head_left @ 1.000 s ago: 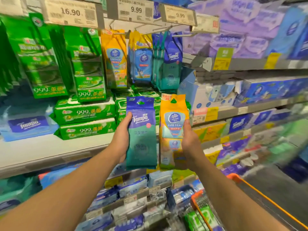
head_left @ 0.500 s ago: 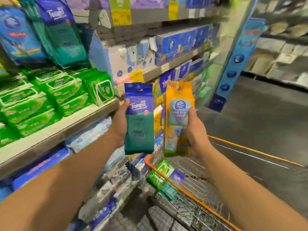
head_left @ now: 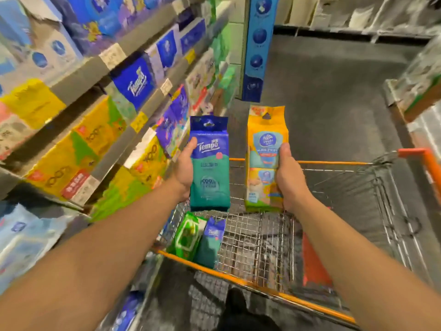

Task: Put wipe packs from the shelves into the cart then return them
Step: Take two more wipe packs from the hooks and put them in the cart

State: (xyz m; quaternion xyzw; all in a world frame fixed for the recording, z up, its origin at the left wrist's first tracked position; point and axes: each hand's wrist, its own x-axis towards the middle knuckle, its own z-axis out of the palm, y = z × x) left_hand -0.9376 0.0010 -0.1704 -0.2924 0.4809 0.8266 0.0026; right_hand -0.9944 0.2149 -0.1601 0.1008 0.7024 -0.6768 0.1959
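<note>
My left hand (head_left: 185, 169) grips a blue and teal Tempo wipe pack (head_left: 210, 173) upright by its left edge. My right hand (head_left: 287, 177) grips an orange wipe pack (head_left: 263, 151) by its right edge. Both packs hang over the wire cart (head_left: 334, 163) with the orange rim. In the cart's near left corner lie a green wipe pack (head_left: 187, 235) and a second blue and teal Tempo pack (head_left: 211, 244), side by side.
Shelves (head_left: 114, 68) stacked with tissue and wipe packs run along the left. A blue pillar (head_left: 257, 48) stands at the shelf end. Dark floor stretches beyond the cart; stacked goods (head_left: 420, 87) sit at the right. An orange flap (head_left: 312, 263) hangs inside the cart.
The view has swung right, away from the shelves and onto the cart. Both hands, still holding their packs, have moved from the shelf front to above the cart basket.
</note>
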